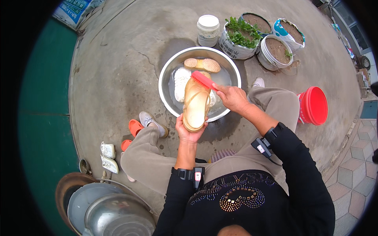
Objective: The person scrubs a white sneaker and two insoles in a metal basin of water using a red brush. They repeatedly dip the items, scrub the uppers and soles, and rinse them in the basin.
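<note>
My left hand grips the heel end of a tan sandal, holding it tilted over a metal basin, with the insole and straps facing up. Closed around the handle of a red brush is my right hand. The brush's bristle end touches the toe area of the sandal. Inside the basin, a second tan sandal lies sole up near the far rim. White footwear sits in the water at the left, partly covered by the held sandal.
Beyond the basin stand a lidded white bucket, a leafy planter and several soil-filled containers. A red bucket is at right. Orange clogs, white shoes and stacked metal basins lie at left, near a green door.
</note>
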Demonstrator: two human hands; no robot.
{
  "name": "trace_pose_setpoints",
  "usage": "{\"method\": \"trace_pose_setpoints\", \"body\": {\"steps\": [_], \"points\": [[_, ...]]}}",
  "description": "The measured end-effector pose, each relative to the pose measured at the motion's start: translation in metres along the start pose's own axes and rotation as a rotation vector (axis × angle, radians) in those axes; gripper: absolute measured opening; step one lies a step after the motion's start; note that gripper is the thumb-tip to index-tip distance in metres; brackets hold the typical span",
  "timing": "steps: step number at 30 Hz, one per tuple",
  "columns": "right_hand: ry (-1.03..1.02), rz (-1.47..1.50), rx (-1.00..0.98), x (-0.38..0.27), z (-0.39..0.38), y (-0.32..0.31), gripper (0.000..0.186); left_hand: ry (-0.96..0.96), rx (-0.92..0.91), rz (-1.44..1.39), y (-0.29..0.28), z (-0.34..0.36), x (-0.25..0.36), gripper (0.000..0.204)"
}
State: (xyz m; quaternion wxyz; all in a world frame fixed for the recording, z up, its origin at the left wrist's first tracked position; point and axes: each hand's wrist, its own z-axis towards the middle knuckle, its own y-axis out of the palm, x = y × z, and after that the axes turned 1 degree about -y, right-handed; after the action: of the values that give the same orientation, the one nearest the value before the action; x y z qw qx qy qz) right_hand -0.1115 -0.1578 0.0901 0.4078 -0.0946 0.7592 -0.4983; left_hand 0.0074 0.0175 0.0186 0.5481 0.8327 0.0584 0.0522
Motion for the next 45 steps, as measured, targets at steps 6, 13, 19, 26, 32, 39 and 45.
{"method": "trace_pose_setpoints", "body": {"steps": [6,13,19,26,32,39,45], "points": [[-0.086,0.212,-0.008,0.001,-0.006,0.019,0.034,0.0,0.114,0.048,0.0,0.0,0.0,0.057],[0.131,0.393,0.038,0.02,-0.013,0.007,0.036,0.095,0.191,0.116,0.001,0.002,0.002,0.061],[-0.24,0.513,-0.178,0.001,-0.068,-0.001,0.034,0.208,0.164,0.132,0.001,0.006,0.011,0.055],[0.005,0.462,-0.057,-0.016,-0.028,0.044,0.035,0.379,0.16,0.405,0.01,0.007,-0.015,0.046],[-0.106,0.632,-0.149,-0.028,-0.057,0.074,0.037,0.36,0.167,0.217,0.002,0.002,0.007,0.048],[0.094,0.631,-0.021,-0.011,-0.016,0.072,0.038,0.29,0.167,0.354,-0.005,0.01,-0.016,0.046],[-0.087,0.784,-0.175,-0.024,-0.044,0.082,0.038,0.348,0.141,0.254,-0.007,0.008,0.006,0.048]]}}
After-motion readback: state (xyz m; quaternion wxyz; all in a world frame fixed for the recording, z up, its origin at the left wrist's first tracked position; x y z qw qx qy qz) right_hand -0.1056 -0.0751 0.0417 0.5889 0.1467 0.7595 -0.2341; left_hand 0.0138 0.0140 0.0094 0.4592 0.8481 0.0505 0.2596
